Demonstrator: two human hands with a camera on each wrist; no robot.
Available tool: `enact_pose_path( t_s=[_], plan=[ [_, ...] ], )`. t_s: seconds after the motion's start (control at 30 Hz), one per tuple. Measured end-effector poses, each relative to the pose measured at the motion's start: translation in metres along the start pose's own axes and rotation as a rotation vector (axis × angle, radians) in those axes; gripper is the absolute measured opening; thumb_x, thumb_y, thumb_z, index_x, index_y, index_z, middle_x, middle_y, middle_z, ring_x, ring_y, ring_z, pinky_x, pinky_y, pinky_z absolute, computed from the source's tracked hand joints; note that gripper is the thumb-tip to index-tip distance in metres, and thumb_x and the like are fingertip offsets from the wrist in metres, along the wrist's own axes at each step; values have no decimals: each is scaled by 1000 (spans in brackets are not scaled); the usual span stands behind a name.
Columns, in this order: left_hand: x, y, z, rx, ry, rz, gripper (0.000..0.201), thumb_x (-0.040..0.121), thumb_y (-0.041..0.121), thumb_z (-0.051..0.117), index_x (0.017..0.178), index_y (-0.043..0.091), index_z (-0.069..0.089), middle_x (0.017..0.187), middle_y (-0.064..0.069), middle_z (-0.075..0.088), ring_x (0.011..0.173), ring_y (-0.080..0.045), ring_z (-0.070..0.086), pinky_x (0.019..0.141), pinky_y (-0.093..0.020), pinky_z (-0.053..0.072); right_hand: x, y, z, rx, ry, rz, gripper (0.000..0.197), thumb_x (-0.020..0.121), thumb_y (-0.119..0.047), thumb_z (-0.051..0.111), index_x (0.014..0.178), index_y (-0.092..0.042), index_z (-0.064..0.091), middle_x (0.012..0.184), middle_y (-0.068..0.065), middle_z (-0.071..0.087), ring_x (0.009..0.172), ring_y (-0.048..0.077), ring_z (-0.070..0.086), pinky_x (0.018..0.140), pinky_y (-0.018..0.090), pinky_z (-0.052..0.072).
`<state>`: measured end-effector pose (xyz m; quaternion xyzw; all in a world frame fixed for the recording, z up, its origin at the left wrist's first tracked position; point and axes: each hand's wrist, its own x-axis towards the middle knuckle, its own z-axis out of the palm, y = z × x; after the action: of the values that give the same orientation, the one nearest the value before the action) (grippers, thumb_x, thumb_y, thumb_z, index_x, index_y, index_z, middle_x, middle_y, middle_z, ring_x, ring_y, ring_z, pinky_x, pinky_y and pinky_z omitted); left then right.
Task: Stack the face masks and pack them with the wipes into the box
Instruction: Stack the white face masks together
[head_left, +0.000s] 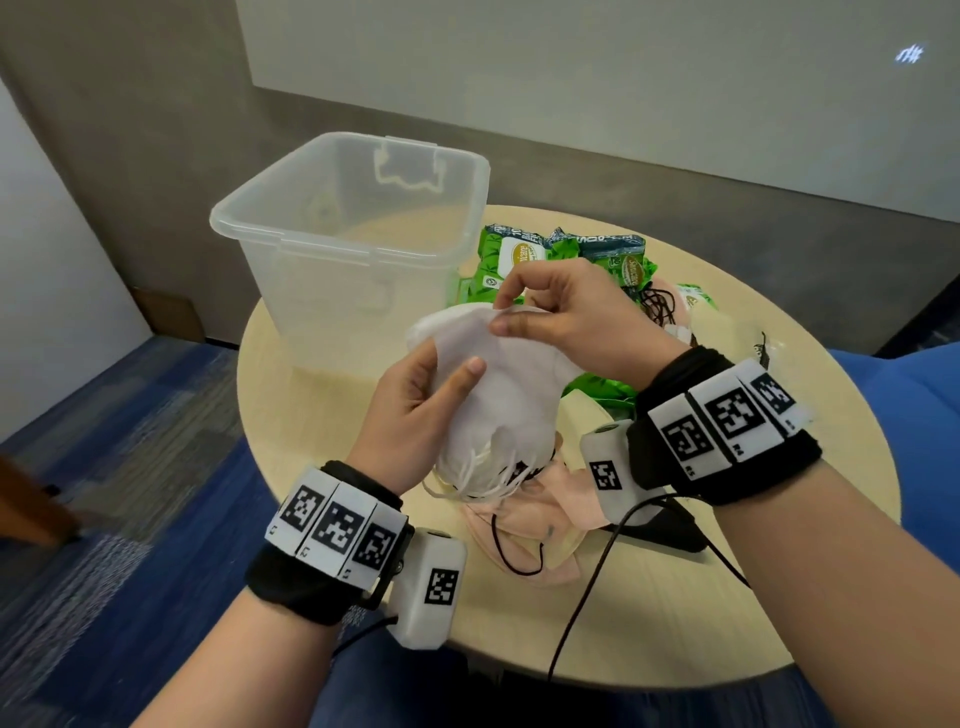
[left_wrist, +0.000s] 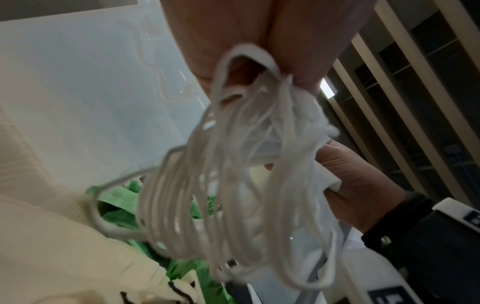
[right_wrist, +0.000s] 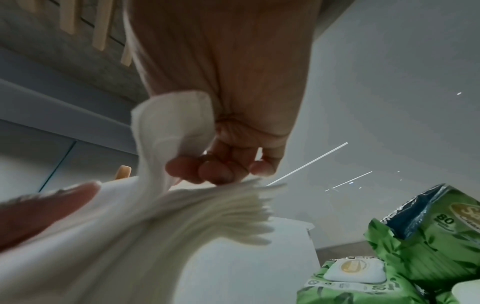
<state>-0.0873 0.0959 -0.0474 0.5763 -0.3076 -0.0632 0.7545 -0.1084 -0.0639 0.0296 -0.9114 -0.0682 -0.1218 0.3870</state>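
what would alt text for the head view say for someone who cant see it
Two hands hold a stack of white face masks above a round wooden table: the left hand grips its side, the right hand pinches its top edge. An empty clear plastic box stands behind, with green wipes packs and loose pink masks nearby.

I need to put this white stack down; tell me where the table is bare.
Bare table lies near its front edge, right of the pink masks, crossed by a black cable. The clear box looks empty. Crowded: wipes packs and loose masks beyond the right hand.
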Motion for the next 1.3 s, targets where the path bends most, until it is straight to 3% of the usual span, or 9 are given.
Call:
enact_pose_path(
  t_s=[0.17, 0.27, 0.37, 0.5, 0.7, 0.87, 0.97, 1.1, 1.3],
  plan=[
    [-1, 5, 0, 37, -26, 78, 48, 90, 13, 50, 128, 39, 39, 133, 1, 54, 113, -10, 57, 87, -21, 50, -4, 2, -1, -71, 57, 2, 17, 80, -21, 72, 73, -26, 57, 41, -11, 34, 43, 3, 30, 47, 16, 20],
    [2, 9, 1, 8, -44, 119, 63, 96, 0, 41, 131, 48, 21, 134, -4, 51, 98, -6, 63, 78, -19, 52, -5, 2, -2, -171, 124, 21, 32, 76, -32, 74, 101, -20, 60, 79, -9, 50, 73, 4, 45, 69, 25, 35],
    [8, 9, 0, 24, -49, 164, 61, 97, -3, 36, 130, 47, 26, 138, 1, 48, 104, -5, 60, 82, -18, 50, -4, 6, -10, -140, 49, 148, 63, 71, -44, 74, 124, -25, 47, 115, 0, 50, 105, 13, 50, 91, 32, 41],
    [22, 6, -1, 92, -58, 162, 46, 91, -5, 33, 108, 30, 58, 109, 28, 63, 107, 6, 55, 88, -10, 41, -1, 11, -15, 190, -89, 226, 46, 70, -30, 75, 106, -7, 58, 94, 6, 64, 83, 16, 62, 72, 33, 51],
    [49, 9, 5, 65, -98, 34, 25, 83, 7, 54, 95, 23, 67, 98, 12, 71, 101, -6, 62, 89, -18, 45, 24, 17, -18, 204, -66, 237, 44, 71, -24, 79, 101, -2, 56, 83, 6, 63, 62, 6, 59, 48, 23, 47],
    [83, 34, -3, 72, -102, -42, 29, 83, 0, 54, 98, 21, 67, 98, 15, 71, 101, -4, 63, 88, -20, 48, 51, 6, -30, 270, -39, 284, 53, 60, -35, 81, 101, -5, 66, 98, 14, 71, 94, 30, 67, 82, 49, 54],
    [105, 53, -13, 147, -92, -48, 28, 83, 4, 54, 96, 24, 67, 97, 18, 70, 102, 0, 61, 91, -18, 46, 67, -10, -44, 326, -62, 295, 66, 60, -35, 84, 112, -5, 56, 108, 11, 66, 98, 22, 65, 85, 41, 53],
    [128, 72, -20, 157, -55, -103, 25, 84, 5, 51, 92, 26, 63, 100, 17, 65, 102, 0, 57, 89, -18, 46, 86, -25, -63, 509, -136, 290, 61, 67, -1, 76, 120, -11, 47, 107, 2, 60, 93, 6, 62, 77, 21, 52],
    [154, 90, -23, 182, -139, -160, 26, 81, 8, 52, 96, 28, 59, 106, 11, 61, 102, -6, 58, 89, -26, 50, 115, -34, -68, 457, -39, 337, 39, 77, 4, 68, 113, 5, 53, 102, 15, 64, 88, 20, 62, 77, 30, 53]
  ],
)
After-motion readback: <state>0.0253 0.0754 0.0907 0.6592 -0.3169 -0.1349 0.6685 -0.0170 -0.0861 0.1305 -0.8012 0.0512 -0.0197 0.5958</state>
